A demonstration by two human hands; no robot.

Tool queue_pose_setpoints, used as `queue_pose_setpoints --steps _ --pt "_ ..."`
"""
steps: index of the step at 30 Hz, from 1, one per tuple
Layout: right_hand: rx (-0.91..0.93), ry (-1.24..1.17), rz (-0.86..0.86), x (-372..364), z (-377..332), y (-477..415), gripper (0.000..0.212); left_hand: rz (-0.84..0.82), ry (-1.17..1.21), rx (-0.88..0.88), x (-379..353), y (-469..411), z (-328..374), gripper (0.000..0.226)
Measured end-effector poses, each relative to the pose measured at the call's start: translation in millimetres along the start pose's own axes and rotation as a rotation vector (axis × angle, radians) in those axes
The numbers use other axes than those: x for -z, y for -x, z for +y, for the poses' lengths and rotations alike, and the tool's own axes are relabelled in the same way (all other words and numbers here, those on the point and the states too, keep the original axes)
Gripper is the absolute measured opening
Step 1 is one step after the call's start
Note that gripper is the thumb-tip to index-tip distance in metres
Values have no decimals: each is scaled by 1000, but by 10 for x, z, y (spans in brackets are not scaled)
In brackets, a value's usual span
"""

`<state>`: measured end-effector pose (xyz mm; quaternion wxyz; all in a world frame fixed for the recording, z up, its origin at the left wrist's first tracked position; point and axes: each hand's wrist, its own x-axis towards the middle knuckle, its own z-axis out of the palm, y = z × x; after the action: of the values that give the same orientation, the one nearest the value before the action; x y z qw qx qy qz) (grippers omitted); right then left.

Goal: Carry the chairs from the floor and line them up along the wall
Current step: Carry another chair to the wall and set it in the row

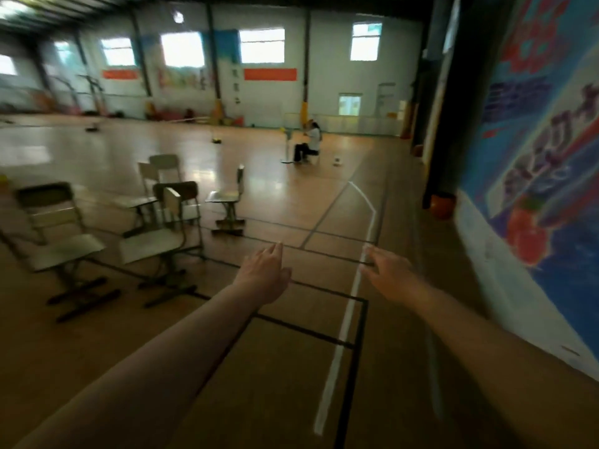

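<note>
Two bare arms reach out over the wooden gym floor, the left hand and right hand both loosely spread, fingers extended, gripping nothing. Left of the hands, a cluster of chairs stands upright on the court, well apart from the mural wall on the right. A lone chair stands side-on just beyond the cluster. An orange ball rests at the wall's foot beside a dark pillar. Farther off, a seated person sits on the open court, beneath a row of bright windows.
</note>
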<state>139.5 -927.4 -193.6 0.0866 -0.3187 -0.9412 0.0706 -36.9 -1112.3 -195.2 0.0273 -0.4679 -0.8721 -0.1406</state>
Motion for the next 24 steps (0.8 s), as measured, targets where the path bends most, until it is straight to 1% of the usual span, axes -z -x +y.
queue_pose_setpoints --steps 3,7,12,15,18,21,24 --pt "103 -24 -118 -383 -764 -474 62 -38 -49 154 43 179 -794 63" --pt "240 -100 -172 -739 -1619 -1008 58 -26 -64 331 113 350 -1689 62" --pt "401 -141 -240 -1175 -2492 -1661 54 -104 -104 532 291 393 -2582 62" --pt "472 -124 -225 -1293 -2799 -2088 54 -57 -94 609 453 270 -2950 60" --pt "581 -105 -203 -1288 -3089 -2610 53 26 -56 681 649 128 -3303 58" --pt "702 -97 -166 -1256 -3523 -3004 49 106 -31 735 743 38 -3688 57" --pt "790 -105 -196 -1346 -4057 -3158 56 125 -105 813 754 26 -4015 55"
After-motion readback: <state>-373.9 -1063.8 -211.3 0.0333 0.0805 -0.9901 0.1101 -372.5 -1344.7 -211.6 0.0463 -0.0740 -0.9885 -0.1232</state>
